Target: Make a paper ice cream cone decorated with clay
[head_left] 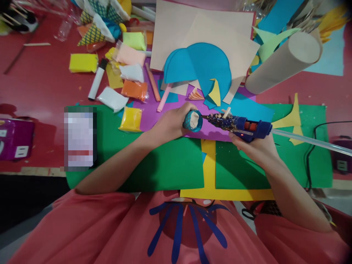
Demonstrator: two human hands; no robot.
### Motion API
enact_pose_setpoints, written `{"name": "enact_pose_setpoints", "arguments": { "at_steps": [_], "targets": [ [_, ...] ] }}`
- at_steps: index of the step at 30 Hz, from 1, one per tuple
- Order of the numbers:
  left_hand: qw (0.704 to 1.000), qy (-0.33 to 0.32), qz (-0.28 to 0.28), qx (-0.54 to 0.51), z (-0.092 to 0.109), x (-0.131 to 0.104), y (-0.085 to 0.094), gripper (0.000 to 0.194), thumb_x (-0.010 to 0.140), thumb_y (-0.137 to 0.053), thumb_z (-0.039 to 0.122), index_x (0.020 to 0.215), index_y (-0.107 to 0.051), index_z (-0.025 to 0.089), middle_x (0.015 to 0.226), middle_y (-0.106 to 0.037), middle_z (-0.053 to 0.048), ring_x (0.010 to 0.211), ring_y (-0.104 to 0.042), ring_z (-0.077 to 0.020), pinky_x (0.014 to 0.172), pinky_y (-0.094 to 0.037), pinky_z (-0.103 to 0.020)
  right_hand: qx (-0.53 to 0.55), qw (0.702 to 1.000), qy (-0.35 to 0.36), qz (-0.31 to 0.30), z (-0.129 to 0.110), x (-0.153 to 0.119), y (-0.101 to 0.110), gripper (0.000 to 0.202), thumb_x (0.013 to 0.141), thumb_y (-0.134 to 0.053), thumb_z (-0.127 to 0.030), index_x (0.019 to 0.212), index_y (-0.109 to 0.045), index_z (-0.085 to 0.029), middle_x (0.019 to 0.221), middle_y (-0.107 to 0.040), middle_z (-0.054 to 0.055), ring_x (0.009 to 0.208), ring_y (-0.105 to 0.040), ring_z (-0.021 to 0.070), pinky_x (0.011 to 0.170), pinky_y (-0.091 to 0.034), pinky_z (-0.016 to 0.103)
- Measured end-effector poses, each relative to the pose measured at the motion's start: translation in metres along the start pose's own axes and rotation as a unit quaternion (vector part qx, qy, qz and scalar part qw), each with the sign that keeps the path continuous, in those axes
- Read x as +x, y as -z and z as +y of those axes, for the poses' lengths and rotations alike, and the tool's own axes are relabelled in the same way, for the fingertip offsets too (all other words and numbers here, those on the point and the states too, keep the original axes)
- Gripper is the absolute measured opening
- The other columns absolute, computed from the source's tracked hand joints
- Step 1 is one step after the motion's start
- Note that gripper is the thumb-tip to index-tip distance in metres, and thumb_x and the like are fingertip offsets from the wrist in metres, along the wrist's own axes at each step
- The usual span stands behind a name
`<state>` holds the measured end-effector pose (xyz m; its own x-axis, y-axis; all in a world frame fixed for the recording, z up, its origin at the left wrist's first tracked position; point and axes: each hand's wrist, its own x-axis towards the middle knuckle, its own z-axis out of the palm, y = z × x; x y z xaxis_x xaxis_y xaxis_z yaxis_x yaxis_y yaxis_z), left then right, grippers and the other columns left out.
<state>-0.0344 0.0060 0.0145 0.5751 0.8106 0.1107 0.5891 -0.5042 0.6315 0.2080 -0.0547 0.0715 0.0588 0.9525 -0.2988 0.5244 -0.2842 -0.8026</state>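
My left hand (173, 123) is closed round a small blue patterned paper tube (187, 121), its open end facing up and showing crumpled cream-coloured material inside. In my right hand (254, 148) is a blue hot glue gun (247, 128), its little red light lit and a long clear glue stick (308, 141) coming out of the back. The dark, glue-crusted nozzle points left and meets the tube's rim, or comes very near it; I cannot tell if they touch. Beneath both hands lie a purple foam sheet (176, 99) and a green foam sheet (176, 165).
A phone (79, 139) lies at left. Several clay packets (134, 90) and a white marker (96, 82) are beyond my left hand. Blue foam cut-outs (211, 62) rest on beige sheets at the back. A large beige roll (283, 62) stands back right; a black cable (310, 154) runs at right.
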Motion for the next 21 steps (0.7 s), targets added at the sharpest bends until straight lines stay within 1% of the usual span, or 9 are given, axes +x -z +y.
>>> {"name": "enact_pose_setpoints", "arguments": {
  "at_steps": [4,7,10,16,19,21],
  "targets": [
    [0.998,-0.003,0.018,-0.068,0.002,0.0,-0.002,0.036,0.067,-0.065,0.015,0.1,-0.049,0.021,0.081,-0.066,0.001,0.069,-0.064,-0.0165,0.056,-0.042,-0.023,0.008,1.0,-0.004,0.016,-0.007,0.0,-0.002,0.022,0.065,-0.072,-0.028,0.058,-0.052,-0.023,0.047,-0.05,-0.002,0.043,-0.046,0.014,0.04,-0.036,0.028],
    [0.993,-0.022,0.027,-0.108,0.002,0.0,-0.004,0.032,0.071,-0.068,0.021,0.097,-0.049,0.021,0.084,-0.067,0.0,0.071,-0.064,-0.0162,0.057,-0.044,-0.024,0.005,1.0,0.004,0.014,-0.011,0.0,-0.002,0.021,0.065,-0.072,-0.027,0.058,-0.053,-0.023,0.048,-0.051,-0.001,0.044,-0.047,0.0149,0.043,-0.037,0.029],
    [0.991,-0.03,0.02,-0.131,0.001,0.001,-0.005,0.031,0.074,-0.069,0.028,0.097,-0.049,0.021,0.085,-0.067,-0.001,0.072,-0.064,-0.0159,0.057,-0.045,-0.024,0.004,1.0,0.019,0.015,-0.011,0.0,-0.003,0.021,0.067,-0.072,-0.029,0.059,-0.053,-0.023,0.051,-0.052,-0.001,0.045,-0.048,0.0151,0.045,-0.038,0.029],
    [0.987,0.004,0.015,-0.162,0.003,0.001,-0.005,0.035,0.073,-0.071,0.04,0.092,-0.048,0.021,0.08,-0.065,0.001,0.072,-0.065,-0.0172,0.056,-0.045,-0.024,0.013,0.999,0.024,0.018,-0.011,0.0,-0.004,0.018,0.067,-0.069,-0.031,0.06,-0.055,-0.023,0.051,-0.054,-0.001,0.044,-0.048,0.0143,0.043,-0.039,0.028],
    [0.983,0.018,0.019,-0.183,0.002,0.002,-0.006,0.036,0.072,-0.072,0.043,0.091,-0.05,0.022,0.081,-0.066,0.001,0.073,-0.065,-0.0184,0.058,-0.046,-0.026,0.003,0.999,0.022,0.025,-0.012,-0.001,-0.004,0.017,0.066,-0.067,-0.03,0.058,-0.054,-0.023,0.05,-0.054,-0.002,0.044,-0.049,0.014,0.043,-0.04,0.028],
    [0.982,0.023,0.023,-0.188,0.002,0.002,-0.006,0.036,0.071,-0.074,0.043,0.09,-0.05,0.023,0.08,-0.064,0.001,0.071,-0.065,-0.0186,0.057,-0.046,-0.028,-0.008,1.0,0.005,0.028,-0.012,-0.001,-0.003,0.018,0.065,-0.067,-0.03,0.056,-0.053,-0.023,0.048,-0.052,-0.002,0.042,-0.047,0.0137,0.041,-0.039,0.028]
  ]
}}
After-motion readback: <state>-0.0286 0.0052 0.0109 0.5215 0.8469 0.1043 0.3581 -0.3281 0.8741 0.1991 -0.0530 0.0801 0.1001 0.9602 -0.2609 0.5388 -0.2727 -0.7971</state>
